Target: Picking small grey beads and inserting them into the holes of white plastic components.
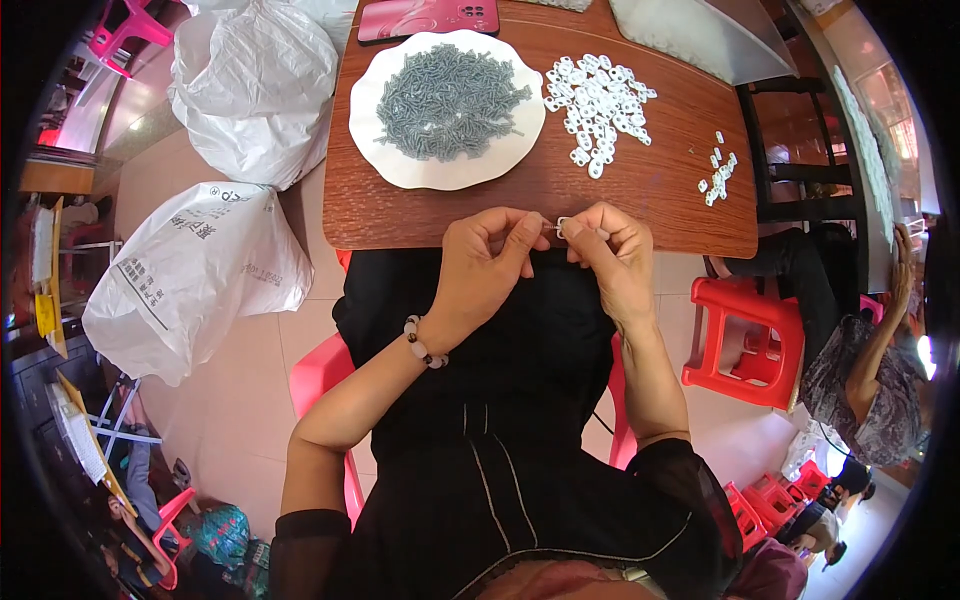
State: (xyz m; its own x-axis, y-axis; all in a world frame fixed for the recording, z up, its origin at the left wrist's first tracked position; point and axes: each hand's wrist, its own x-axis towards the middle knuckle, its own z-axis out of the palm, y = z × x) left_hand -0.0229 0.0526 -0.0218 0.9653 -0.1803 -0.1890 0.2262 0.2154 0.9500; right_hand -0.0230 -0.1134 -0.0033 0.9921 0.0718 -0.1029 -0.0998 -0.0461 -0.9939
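Observation:
At the table's near edge, my right hand (622, 255) pinches a small white plastic piece (562, 228) between thumb and forefinger. My left hand (487, 258), with a beaded bracelet on its wrist, is closed in a pinch right beside it. A thin, pale bit shows between the two hands; its kind is too small to make out. Beyond my left hand, a white wavy-rimmed plate (365, 135) carries a heap of small grey spring-like pieces (445, 100). Past my right hand, white plastic pieces with holes (598, 105) lie loosely piled on the wood.
A smaller cluster of white pieces (717, 175) lies near the right edge of the brown table (660, 200). At the far edge rests a pink phone (425, 18). White bags (200, 270) stand on the left, a red stool (745, 340) on the right, where another person sits.

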